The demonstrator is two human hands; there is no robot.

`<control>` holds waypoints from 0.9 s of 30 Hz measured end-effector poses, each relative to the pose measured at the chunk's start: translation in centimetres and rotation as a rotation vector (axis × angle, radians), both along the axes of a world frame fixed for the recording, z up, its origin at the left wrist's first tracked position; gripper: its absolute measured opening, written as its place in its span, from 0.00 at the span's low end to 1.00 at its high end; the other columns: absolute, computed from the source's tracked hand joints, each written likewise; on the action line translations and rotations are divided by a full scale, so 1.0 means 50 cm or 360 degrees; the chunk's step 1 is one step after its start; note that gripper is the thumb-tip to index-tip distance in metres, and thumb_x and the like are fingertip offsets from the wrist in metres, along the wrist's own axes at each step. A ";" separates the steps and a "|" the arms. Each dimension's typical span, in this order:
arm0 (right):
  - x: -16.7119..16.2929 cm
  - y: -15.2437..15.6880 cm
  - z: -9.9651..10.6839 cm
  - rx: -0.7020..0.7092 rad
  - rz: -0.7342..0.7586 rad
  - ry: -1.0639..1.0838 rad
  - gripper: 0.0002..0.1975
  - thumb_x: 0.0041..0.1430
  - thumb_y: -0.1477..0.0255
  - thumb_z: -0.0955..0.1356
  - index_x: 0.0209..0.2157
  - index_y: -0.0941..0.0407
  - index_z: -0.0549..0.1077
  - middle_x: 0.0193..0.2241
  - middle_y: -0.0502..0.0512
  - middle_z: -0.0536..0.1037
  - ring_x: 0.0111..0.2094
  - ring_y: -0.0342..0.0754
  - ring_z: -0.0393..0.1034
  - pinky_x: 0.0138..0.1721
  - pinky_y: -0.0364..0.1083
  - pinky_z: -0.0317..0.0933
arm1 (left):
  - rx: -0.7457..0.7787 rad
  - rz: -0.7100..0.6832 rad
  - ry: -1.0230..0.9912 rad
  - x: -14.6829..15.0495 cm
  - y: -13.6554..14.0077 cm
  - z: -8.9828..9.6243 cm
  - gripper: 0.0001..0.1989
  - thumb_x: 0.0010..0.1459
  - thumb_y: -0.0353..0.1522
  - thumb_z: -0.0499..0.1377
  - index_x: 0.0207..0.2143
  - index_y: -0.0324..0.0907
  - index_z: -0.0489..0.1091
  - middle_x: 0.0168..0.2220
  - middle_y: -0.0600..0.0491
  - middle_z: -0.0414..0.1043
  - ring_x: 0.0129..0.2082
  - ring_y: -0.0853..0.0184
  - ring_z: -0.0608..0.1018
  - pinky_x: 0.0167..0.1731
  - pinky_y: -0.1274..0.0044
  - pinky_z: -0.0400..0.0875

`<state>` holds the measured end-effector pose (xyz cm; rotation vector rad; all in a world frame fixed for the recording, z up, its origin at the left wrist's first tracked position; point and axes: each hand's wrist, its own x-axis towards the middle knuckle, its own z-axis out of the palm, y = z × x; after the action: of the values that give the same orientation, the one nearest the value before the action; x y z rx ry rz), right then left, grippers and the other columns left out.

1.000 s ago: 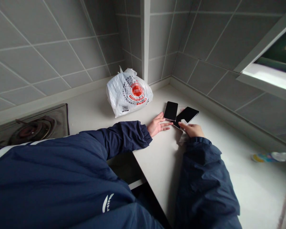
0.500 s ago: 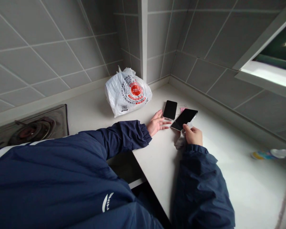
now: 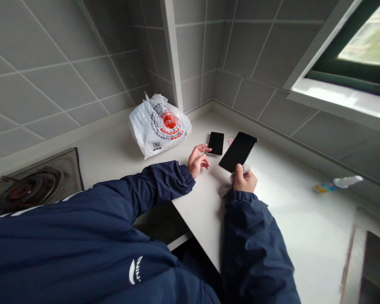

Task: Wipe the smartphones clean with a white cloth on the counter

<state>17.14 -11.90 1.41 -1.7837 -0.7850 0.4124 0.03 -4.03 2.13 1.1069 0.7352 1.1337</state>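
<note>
My right hand (image 3: 245, 181) grips the near corner of a black-screened tablet (image 3: 239, 151), its thumb lying over the screen. A crumpled greyish cloth (image 3: 224, 191) is bunched in the same hand and hangs down to the left of it. The tablet looks tilted up from the counter. To its left, my left hand (image 3: 197, 161) is empty with fingers apart and bent, its fingertips close to a smaller black phone (image 3: 215, 143). The phone lies flat, screen up. A small pink piece (image 3: 230, 142) shows partly from behind the tablet.
A white plastic bag (image 3: 160, 126) with red print stands at the back left of the white counter (image 3: 272, 219). Further left is a stove burner (image 3: 34, 185). A spray bottle (image 3: 337, 184) lies to the right, beyond it a sink edge (image 3: 351, 257). Tiled walls meet behind.
My right hand has raised the tablet's near side, its thumb now on the screen. My left hand has drawn back slightly and curled its fingers. The view has shifted right.
</note>
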 end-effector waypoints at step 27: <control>-0.095 -0.038 -0.006 0.0294 0.0344 0.0735 0.27 0.51 0.48 0.72 0.37 0.59 0.80 0.27 0.53 0.80 0.27 0.46 0.71 0.34 0.45 0.66 | -0.1160 -0.0761 -0.0707 0.009 0.007 0.022 0.38 0.69 0.54 0.38 0.58 0.34 0.69 0.41 0.37 0.79 0.39 0.51 0.83 0.42 0.62 0.75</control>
<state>12.39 -13.79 1.12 -1.3622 -0.6608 0.8334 0.48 -3.71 3.23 0.3530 0.4322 0.5800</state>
